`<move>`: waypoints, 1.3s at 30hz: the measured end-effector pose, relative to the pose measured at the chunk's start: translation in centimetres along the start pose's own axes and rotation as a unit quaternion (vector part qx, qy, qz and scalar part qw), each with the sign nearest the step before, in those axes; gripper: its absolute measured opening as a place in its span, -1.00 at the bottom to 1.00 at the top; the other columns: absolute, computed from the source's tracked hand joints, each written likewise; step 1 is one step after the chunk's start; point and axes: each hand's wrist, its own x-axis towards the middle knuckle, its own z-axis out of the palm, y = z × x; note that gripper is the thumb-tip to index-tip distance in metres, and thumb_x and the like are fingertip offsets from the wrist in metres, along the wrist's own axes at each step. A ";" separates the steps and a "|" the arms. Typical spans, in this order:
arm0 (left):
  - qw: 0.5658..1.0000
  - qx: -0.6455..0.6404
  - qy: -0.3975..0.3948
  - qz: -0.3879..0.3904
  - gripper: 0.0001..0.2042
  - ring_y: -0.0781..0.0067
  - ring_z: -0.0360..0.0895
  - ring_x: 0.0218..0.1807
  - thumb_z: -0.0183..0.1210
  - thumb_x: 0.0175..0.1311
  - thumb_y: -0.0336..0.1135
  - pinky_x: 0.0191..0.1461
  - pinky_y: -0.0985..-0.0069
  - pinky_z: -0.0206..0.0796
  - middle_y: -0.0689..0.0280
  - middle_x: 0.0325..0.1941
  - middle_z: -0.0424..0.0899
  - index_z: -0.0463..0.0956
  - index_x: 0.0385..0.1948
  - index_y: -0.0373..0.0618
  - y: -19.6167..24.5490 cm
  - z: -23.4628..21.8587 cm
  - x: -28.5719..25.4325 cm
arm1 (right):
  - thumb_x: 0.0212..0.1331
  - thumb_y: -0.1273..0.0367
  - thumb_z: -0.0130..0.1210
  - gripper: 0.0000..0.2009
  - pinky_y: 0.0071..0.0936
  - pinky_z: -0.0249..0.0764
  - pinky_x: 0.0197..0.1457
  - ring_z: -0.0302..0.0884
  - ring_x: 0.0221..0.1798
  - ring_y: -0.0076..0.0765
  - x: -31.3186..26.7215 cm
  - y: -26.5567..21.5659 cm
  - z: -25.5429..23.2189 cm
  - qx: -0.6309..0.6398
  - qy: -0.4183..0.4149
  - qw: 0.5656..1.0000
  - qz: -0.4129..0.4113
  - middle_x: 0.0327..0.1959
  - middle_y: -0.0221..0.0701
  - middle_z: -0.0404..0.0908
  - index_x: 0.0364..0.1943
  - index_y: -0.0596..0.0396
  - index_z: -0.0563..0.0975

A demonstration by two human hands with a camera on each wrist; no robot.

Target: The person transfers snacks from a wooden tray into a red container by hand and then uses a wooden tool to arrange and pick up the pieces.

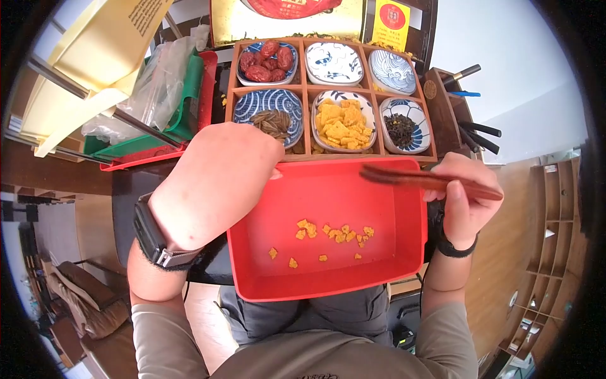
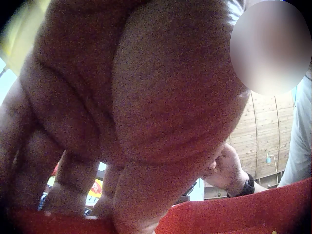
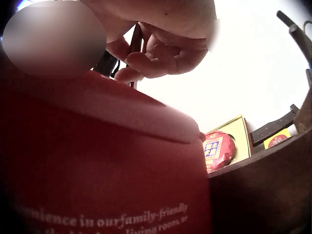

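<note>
My left hand [image 1: 216, 177] grips the upper left rim of a red plastic bin [image 1: 404, 221]; its thumb shows inside the rim, and the fingers are mostly hidden in the head view. Small orange-yellow pieces [image 1: 341, 235] lie scattered on the bin's floor. Over the bin's right side my right hand [image 1: 464, 189] holds brown wooden tongs [image 1: 404, 175], slightly blurred, tips pointing left. Beyond the bin stands a wooden compartment tray [image 1: 303, 66] with patterned bowls. One bowl holds yellow chunks [image 1: 344, 123], another red dates [image 1: 268, 62].
Two more bowls hold dried brown pods [image 1: 271, 123] and dark leaves [image 1: 399, 129]. At the left stands a green basket [image 1: 189, 101] with a plastic bag [image 1: 154, 88]. A wooden holder [image 1: 439, 95] with dark tools is at the right. A red-wrapped cake [image 3: 220, 150] stands behind.
</note>
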 end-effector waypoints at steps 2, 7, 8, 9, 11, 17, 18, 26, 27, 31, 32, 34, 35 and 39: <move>1.000 -0.006 0.001 -0.001 -0.84 -0.20 0.70 -0.17 0.37 0.25 -0.27 -0.07 -0.06 0.52 0.03 -0.39 0.71 0.69 -0.36 -0.15 0.0 0.0 0.0 | 0.13 0.52 0.30 -0.88 -0.41 0.47 -0.39 0.63 -0.53 -0.31 0.1 0.2 0.2 -0.019 -0.033 0.999 -0.032 -0.59 -0.36 0.70 -0.29 0.29 0.77; 1.000 -0.008 0.012 0.007 -0.84 -0.21 0.69 -0.17 0.37 0.26 -0.27 -0.07 -0.06 0.51 0.02 -0.39 0.70 0.68 -0.36 -0.15 -0.2 0.2 0.0 | -0.04 0.53 0.37 -0.87 -0.30 0.35 -0.49 0.51 -0.61 -0.16 1.4 0.0 0.2 -0.014 -0.219 0.971 -0.092 -0.61 -0.33 0.60 -0.35 0.19 0.76; 1.000 -0.008 0.010 0.007 -0.84 -0.21 0.69 -0.17 0.37 0.26 -0.27 -0.07 -0.06 0.51 0.02 -0.39 0.70 0.68 -0.37 -0.16 -0.2 0.2 0.0 | -0.06 0.53 0.38 -0.86 -0.29 0.35 -0.50 0.50 -0.61 -0.14 1.5 0.0 0.3 -0.012 -0.250 0.964 -0.091 -0.61 -0.32 0.59 -0.35 0.18 0.75; 1.000 -0.008 0.008 0.006 -0.84 -0.21 0.69 -0.17 0.37 0.26 -0.27 -0.07 -0.06 0.51 0.02 -0.39 0.70 0.67 -0.37 -0.16 -0.2 0.2 0.0 | -0.06 0.53 0.38 -0.85 -0.28 0.35 -0.50 0.51 -0.59 -0.13 1.5 0.0 0.4 -0.017 -0.267 0.959 -0.094 -0.59 -0.32 0.59 -0.34 0.17 0.75; 1.000 -0.009 0.006 0.005 -0.84 -0.21 0.69 -0.17 0.37 0.26 -0.28 -0.07 -0.06 0.51 0.02 -0.39 0.70 0.67 -0.38 -0.16 -0.1 0.1 0.0 | -0.06 0.53 0.38 -0.84 -0.26 0.36 -0.49 0.52 -0.56 -0.10 1.7 0.2 0.5 -0.028 -0.303 0.948 -0.098 -0.56 -0.33 0.60 -0.32 0.14 0.74; 1.000 -0.005 -0.004 0.000 -0.85 -0.21 0.69 -0.18 0.37 0.27 -0.29 -0.07 -0.06 0.51 0.03 -0.40 0.69 0.66 -0.39 -0.17 0.0 -0.1 0.1 | -0.12 0.51 0.36 -0.83 -0.22 0.39 -0.47 0.54 -0.51 -0.05 1.8 0.2 0.4 -0.060 -0.322 0.942 -0.077 -0.54 -0.34 0.56 -0.37 0.09 0.66; 1.000 -0.004 -0.005 0.000 -0.85 -0.21 0.69 -0.18 0.36 0.27 -0.29 -0.07 -0.06 0.51 0.03 -0.40 0.69 0.66 -0.39 -0.17 0.0 -0.1 0.1 | -0.13 0.51 0.36 -0.83 -0.22 0.39 -0.48 0.54 -0.51 -0.05 1.8 0.2 0.3 -0.059 -0.323 0.942 -0.073 -0.54 -0.34 0.55 -0.38 0.08 0.65; 1.000 -0.008 -0.004 0.001 -0.85 -0.20 0.69 -0.17 0.37 0.27 -0.30 -0.07 -0.06 0.51 0.03 -0.39 0.69 0.67 -0.38 -0.18 -0.1 -0.1 0.0 | -0.14 0.51 0.35 -0.85 -0.23 0.37 -0.50 0.54 -0.57 -0.09 1.8 -0.2 -0.4 -0.080 -0.347 0.933 -0.060 -0.63 -0.40 0.51 -0.47 0.01 0.62; 1.000 -0.008 -0.004 0.001 -0.84 -0.19 0.68 -0.17 0.37 0.27 -0.29 -0.06 -0.06 0.51 0.03 -0.39 0.69 0.67 -0.38 -0.19 -0.1 -0.1 0.0 | -0.13 0.51 0.35 -0.86 -0.23 0.37 -0.50 0.54 -0.58 -0.10 1.8 -0.2 -0.4 -0.079 -0.348 0.932 -0.061 -0.63 -0.40 0.50 -0.47 0.01 0.61; 1.000 -0.008 -0.004 0.001 -0.84 -0.20 0.68 -0.16 0.37 0.26 -0.29 -0.06 -0.06 0.51 0.02 -0.38 0.69 0.66 -0.38 -0.19 0.0 -0.2 0.1 | -0.11 0.51 0.36 -0.86 -0.22 0.37 -0.51 0.54 -0.58 -0.10 1.8 -0.2 -0.2 -0.076 -0.365 0.926 -0.064 -0.64 -0.39 0.50 -0.48 0.00 0.61; 1.000 -0.009 -0.004 0.000 -0.84 -0.20 0.68 -0.16 0.37 0.26 -0.29 -0.06 -0.06 0.51 0.02 -0.38 0.69 0.66 -0.39 -0.19 0.0 -0.1 0.1 | -0.10 0.50 0.36 -0.86 -0.21 0.37 -0.51 0.54 -0.58 -0.10 1.7 -0.1 -0.2 -0.076 -0.372 0.923 -0.065 -0.64 -0.39 0.50 -0.48 0.00 0.61; 1.000 -0.009 -0.005 -0.003 -0.83 -0.20 0.69 -0.16 0.37 0.26 -0.30 -0.06 -0.06 0.51 0.02 -0.38 0.69 0.65 -0.40 -0.19 0.0 -0.1 0.1 | -0.09 0.50 0.36 -0.86 -0.20 0.38 -0.50 0.54 -0.57 -0.10 1.7 -0.1 -0.2 -0.083 -0.385 0.917 -0.061 -0.63 -0.39 0.50 -0.48 0.00 0.61; 1.000 -0.009 -0.006 -0.003 -0.84 -0.20 0.69 -0.16 0.37 0.26 -0.30 -0.06 -0.06 0.51 0.02 -0.38 0.69 0.65 -0.40 -0.19 0.0 -0.1 0.1 | -0.09 0.50 0.37 -0.86 -0.20 0.39 -0.50 0.54 -0.57 -0.09 1.7 -0.1 -0.1 -0.086 -0.392 0.914 -0.059 -0.63 -0.38 0.50 -0.47 0.00 0.61; 1.000 -0.009 -0.007 -0.003 -0.84 -0.21 0.69 -0.16 0.36 0.26 -0.30 -0.05 -0.07 0.52 0.01 -0.39 0.69 0.65 -0.41 -0.19 0.0 -0.1 0.1 | -0.09 0.52 0.36 -0.85 -0.20 0.41 -0.48 0.55 -0.55 -0.09 1.8 -0.4 0.2 -0.118 -0.361 0.923 -0.062 -0.60 -0.38 0.52 -0.45 0.01 0.61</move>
